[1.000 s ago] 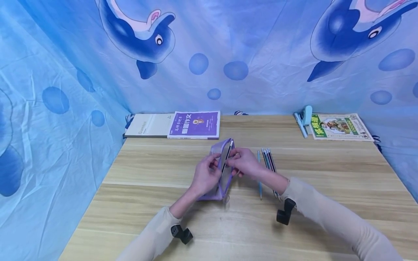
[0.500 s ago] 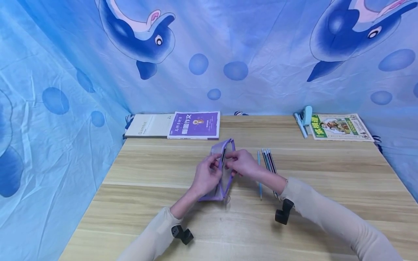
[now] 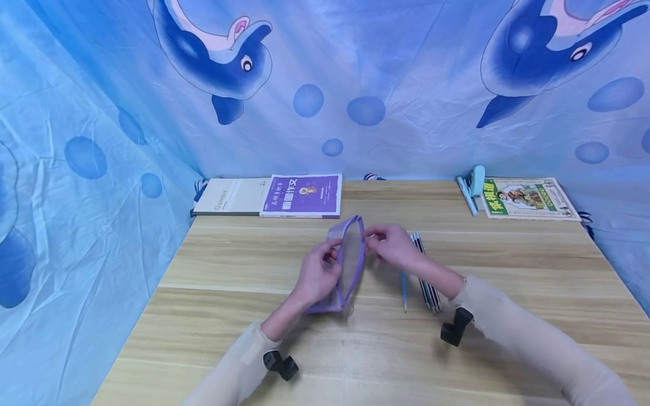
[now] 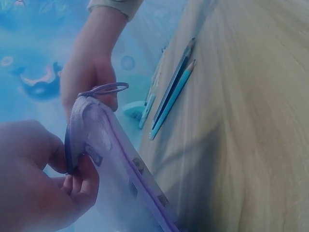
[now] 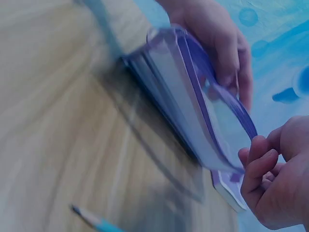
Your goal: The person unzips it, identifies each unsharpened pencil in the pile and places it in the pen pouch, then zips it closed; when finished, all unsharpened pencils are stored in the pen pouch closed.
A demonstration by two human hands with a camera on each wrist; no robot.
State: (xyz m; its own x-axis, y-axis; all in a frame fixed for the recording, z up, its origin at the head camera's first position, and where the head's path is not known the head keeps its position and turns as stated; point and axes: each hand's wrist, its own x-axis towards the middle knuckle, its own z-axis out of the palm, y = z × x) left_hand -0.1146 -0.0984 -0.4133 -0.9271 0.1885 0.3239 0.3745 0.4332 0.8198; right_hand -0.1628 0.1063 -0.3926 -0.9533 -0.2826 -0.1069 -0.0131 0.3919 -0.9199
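Observation:
A translucent pencil case with purple edging (image 3: 349, 265) stands at the middle of the table, its mouth parted and facing right. My left hand (image 3: 319, 273) pinches the left side of the mouth between thumb and fingers. At the mouth's right edge, the fingertips of my right hand (image 3: 391, 245) pinch the purple rim (image 5: 241, 113). Dark, long shapes (image 5: 161, 108), apparently pencils, show through the case wall in the right wrist view. Right of the case lie a light blue pencil (image 3: 404, 293) and several dark striped pencils (image 3: 429, 285), partly covered by my right arm.
At the back left lie a pale notebook (image 3: 231, 194) and a purple book (image 3: 304, 194). A light blue stapler (image 3: 477, 180), a light blue pen (image 3: 467, 196) and a green-titled booklet (image 3: 530, 197) lie at the back right. A blue dolphin-print cloth (image 3: 335, 67) hangs behind the table.
The dark pencil that my right hand held at the case's mouth has gone down inside and been let go. My right hand has shifted right to the rim; the mouth looks wider.

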